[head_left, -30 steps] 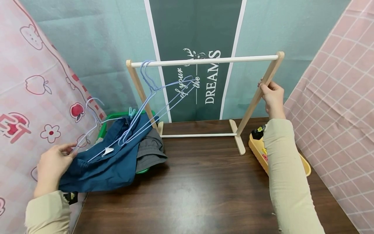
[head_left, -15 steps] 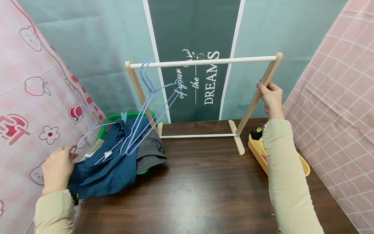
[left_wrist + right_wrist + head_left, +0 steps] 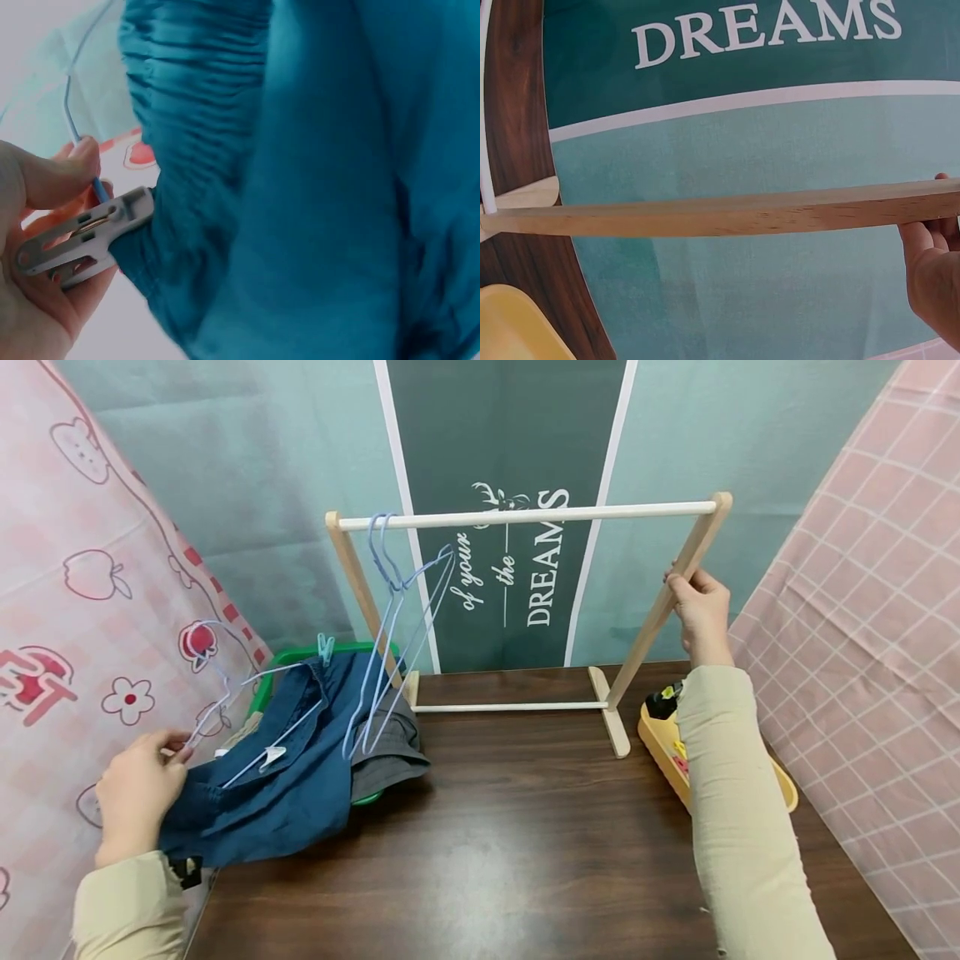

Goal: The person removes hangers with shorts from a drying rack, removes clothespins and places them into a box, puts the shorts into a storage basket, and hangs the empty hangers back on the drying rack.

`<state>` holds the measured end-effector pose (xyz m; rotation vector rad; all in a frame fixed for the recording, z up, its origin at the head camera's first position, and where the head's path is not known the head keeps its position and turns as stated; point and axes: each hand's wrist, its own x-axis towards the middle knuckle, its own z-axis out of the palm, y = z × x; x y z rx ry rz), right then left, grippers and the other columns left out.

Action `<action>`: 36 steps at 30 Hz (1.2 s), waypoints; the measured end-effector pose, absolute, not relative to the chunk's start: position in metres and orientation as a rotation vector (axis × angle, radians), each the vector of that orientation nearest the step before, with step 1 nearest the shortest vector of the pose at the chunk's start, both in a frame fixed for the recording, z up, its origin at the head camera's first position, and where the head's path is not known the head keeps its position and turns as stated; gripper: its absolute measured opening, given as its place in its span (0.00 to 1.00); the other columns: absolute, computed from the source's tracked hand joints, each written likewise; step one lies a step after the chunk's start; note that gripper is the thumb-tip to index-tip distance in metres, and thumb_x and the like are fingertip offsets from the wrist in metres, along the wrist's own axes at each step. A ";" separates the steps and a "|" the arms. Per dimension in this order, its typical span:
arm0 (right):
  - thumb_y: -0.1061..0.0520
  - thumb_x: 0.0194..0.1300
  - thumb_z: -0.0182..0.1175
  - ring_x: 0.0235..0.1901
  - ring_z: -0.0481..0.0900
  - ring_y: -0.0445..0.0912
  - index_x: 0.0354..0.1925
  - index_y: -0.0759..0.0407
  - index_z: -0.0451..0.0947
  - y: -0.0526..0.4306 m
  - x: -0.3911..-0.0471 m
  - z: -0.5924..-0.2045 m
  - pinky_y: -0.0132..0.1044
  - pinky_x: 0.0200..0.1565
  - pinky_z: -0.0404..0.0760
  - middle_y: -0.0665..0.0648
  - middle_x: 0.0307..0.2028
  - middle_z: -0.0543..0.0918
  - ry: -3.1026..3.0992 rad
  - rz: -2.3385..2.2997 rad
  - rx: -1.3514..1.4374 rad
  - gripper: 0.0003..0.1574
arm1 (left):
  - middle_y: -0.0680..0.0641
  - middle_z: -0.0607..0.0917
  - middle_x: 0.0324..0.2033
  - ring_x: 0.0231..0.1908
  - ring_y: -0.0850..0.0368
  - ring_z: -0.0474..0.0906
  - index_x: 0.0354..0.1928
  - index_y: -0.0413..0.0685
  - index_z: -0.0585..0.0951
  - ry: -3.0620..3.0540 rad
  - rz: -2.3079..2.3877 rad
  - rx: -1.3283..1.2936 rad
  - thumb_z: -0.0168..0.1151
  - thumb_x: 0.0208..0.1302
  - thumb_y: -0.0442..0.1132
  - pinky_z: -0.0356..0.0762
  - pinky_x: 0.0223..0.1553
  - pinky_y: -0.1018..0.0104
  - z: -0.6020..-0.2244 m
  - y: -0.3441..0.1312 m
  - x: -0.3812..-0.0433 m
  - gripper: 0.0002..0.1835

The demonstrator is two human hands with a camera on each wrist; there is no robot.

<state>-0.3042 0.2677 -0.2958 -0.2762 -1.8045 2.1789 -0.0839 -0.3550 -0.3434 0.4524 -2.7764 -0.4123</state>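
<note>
With thumb and fingers, my left hand [image 3: 142, 785] pinches the wire of a pale purple hanger [image 3: 70, 112]. Dark blue elastic-waist bottoms [image 3: 292, 802] hang from it, tilted over the basket at the left. In the left wrist view a grey clothespin [image 3: 90, 232] clips the waistband right beside the fingers; a teal clothespin [image 3: 326, 647] is at the far end. My right hand [image 3: 703, 610] grips the right wooden upright [image 3: 735, 216] of a clothes rack. Bare wire hangers [image 3: 397, 587] hang at the left end of its white rail [image 3: 555, 516].
A green basket [image 3: 262, 693] with grey clothing [image 3: 386, 747] stands behind the blue garment. At the right, a yellow tray [image 3: 660, 747] holds small items, partly hidden by the right sleeve. Patterned cloths border the brown table [image 3: 487, 827] at the back and sides.
The held hanger's hook has tipped left and down. The bare hangers on the rail have swung round to a narrower angle. My right hand keeps its grip on the upright.
</note>
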 end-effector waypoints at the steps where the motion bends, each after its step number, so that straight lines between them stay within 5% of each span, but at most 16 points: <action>1: 0.57 0.65 0.59 0.57 0.73 0.44 0.57 0.52 0.78 0.268 -0.304 -0.296 0.45 0.71 0.59 0.44 0.40 0.81 -1.800 2.178 -0.272 0.22 | 0.30 0.81 0.40 0.36 0.30 0.74 0.45 0.36 0.79 -2.776 -0.423 0.435 0.54 0.65 0.35 0.65 0.28 0.47 -0.342 -0.356 -0.083 0.11; 15: 0.55 0.63 0.62 0.56 0.72 0.43 0.58 0.52 0.77 0.269 -0.304 -0.300 0.44 0.70 0.59 0.48 0.48 0.79 -1.751 2.214 -0.259 0.24 | 0.34 0.79 0.38 0.36 0.37 0.73 0.46 0.40 0.77 -2.742 -0.380 0.181 0.47 0.58 0.25 0.64 0.32 0.41 -0.341 -0.368 -0.071 0.16; 18: 0.55 0.63 0.62 0.56 0.72 0.42 0.58 0.51 0.77 0.269 -0.304 -0.301 0.44 0.71 0.59 0.47 0.47 0.79 -1.753 2.222 -0.266 0.24 | 0.36 0.80 0.35 0.34 0.67 0.71 0.44 0.40 0.79 -2.651 -0.377 0.124 0.49 0.56 0.24 0.65 0.30 0.51 -0.342 -0.368 -0.069 0.15; 21: 0.55 0.63 0.62 0.55 0.72 0.42 0.58 0.50 0.77 0.269 -0.305 -0.301 0.44 0.70 0.60 0.47 0.47 0.80 -1.750 2.221 -0.267 0.24 | 0.38 0.80 0.33 0.33 0.86 0.54 0.41 0.40 0.80 -2.546 -0.382 0.101 0.49 0.52 0.23 0.60 0.29 0.60 -0.342 -0.368 -0.066 0.16; 23: 0.56 0.63 0.62 0.55 0.73 0.42 0.57 0.51 0.78 0.268 -0.305 -0.301 0.43 0.69 0.61 0.47 0.46 0.80 -1.727 2.229 -0.261 0.23 | 0.37 0.80 0.34 0.33 0.82 0.59 0.41 0.39 0.80 -2.509 -0.388 0.122 0.48 0.52 0.23 0.60 0.30 0.58 -0.341 -0.368 -0.063 0.17; 25: 0.57 0.63 0.62 0.54 0.73 0.43 0.56 0.52 0.78 0.268 -0.305 -0.301 0.42 0.68 0.62 0.47 0.45 0.80 -1.715 2.233 -0.257 0.23 | 0.36 0.79 0.36 0.36 0.65 0.68 0.42 0.37 0.79 -2.493 -0.389 0.161 0.47 0.52 0.22 0.62 0.33 0.52 -0.341 -0.369 -0.060 0.17; 28: 0.58 0.62 0.62 0.54 0.73 0.43 0.56 0.52 0.79 0.268 -0.305 -0.300 0.42 0.68 0.63 0.47 0.45 0.80 -1.704 2.235 -0.256 0.22 | 0.33 0.78 0.41 0.44 0.36 0.67 0.44 0.35 0.78 -2.491 -0.392 0.232 0.46 0.55 0.22 0.63 0.40 0.38 -0.341 -0.370 -0.056 0.16; 36: 0.56 0.62 0.63 0.54 0.73 0.42 0.55 0.51 0.80 0.268 -0.304 -0.299 0.41 0.68 0.63 0.48 0.47 0.80 -1.725 2.217 -0.249 0.21 | 0.28 0.77 0.42 0.47 0.31 0.65 0.41 0.31 0.77 -2.435 -0.389 0.209 0.45 0.56 0.22 0.57 0.52 0.41 -0.343 -0.375 -0.055 0.14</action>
